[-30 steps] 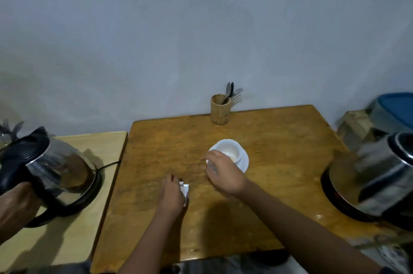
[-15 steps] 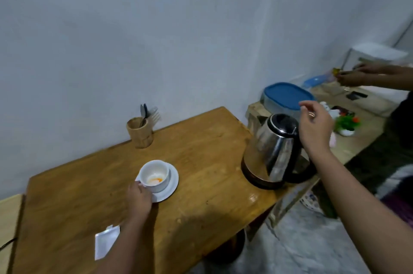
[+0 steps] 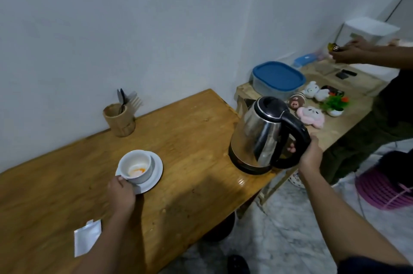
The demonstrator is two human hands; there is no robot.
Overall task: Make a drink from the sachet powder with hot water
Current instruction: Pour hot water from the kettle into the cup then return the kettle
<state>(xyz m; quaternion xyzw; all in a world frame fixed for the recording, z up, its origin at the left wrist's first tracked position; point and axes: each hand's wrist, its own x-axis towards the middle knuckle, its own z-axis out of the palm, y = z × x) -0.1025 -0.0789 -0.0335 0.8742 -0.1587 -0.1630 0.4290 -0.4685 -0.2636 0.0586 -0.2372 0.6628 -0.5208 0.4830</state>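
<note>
A white cup (image 3: 135, 166) holding orange powder sits on a white saucer (image 3: 156, 172) on the wooden table (image 3: 190, 139). My left hand (image 3: 121, 192) grips the cup at its near left side. A steel kettle (image 3: 260, 137) with a black lid and handle stands on its base at the table's right edge. My right hand (image 3: 309, 155) is wrapped around the kettle's black handle. The torn white sachet (image 3: 86, 238) lies flat on the table near my left forearm.
A wooden holder (image 3: 119, 120) with spoons and forks stands by the wall. To the right, a lower table carries a blue-lidded box (image 3: 278, 77), plush toys (image 3: 310, 115) and a small plant (image 3: 335, 103). Another person's hands (image 3: 350, 50) work there. A purple basket (image 3: 384, 188) sits on the floor.
My right hand has dropped from above the kettle and closed on its handle. My left hand stays at the cup. The view has swung slightly right since a second ago.
</note>
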